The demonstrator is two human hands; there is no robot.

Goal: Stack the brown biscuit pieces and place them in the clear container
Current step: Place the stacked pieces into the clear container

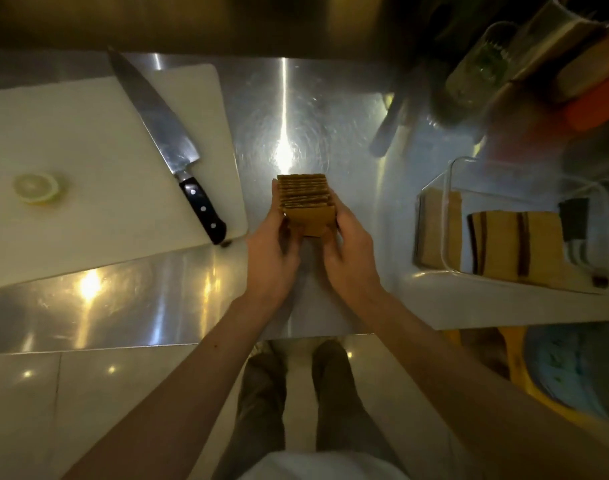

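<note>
A stack of thin brown biscuit pieces (304, 199) stands on edge at the middle of the steel counter. My left hand (270, 258) presses its left side and my right hand (349, 258) presses its right side, so both hands clasp the stack between them. The clear container (448, 188) stands to the right on the counter. Inside it lie more brown biscuit stacks (517, 244) with dark stripes.
A white cutting board (88, 161) lies at the left with a large black-handled knife (164, 133) and a lemon slice (36, 187) on it. Jars and other clutter (503, 64) crowd the back right. The counter's front edge (192, 341) runs just below my wrists.
</note>
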